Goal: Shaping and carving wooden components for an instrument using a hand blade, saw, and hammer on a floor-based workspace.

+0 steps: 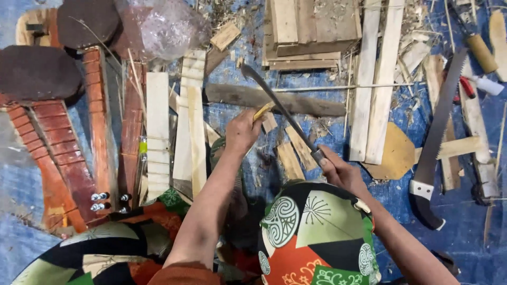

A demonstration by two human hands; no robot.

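**Bare arms, patterned cloth**

Both forearms are bare to the near edge. The left hand and right hand wear no gloves. A black, green, orange and white patterned cloth covers the knees.

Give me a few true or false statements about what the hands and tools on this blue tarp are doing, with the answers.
1. The right hand grips the handle of a long curved blade. True.
2. The left hand holds a small yellowish wood piece against that blade. True.
3. The hand saw is held in the left hand. False: it lies untouched on the blue tarp, to the right.
4. The pale wooden slats are stacked on the person's lap. False: they lie flat on the tarp.
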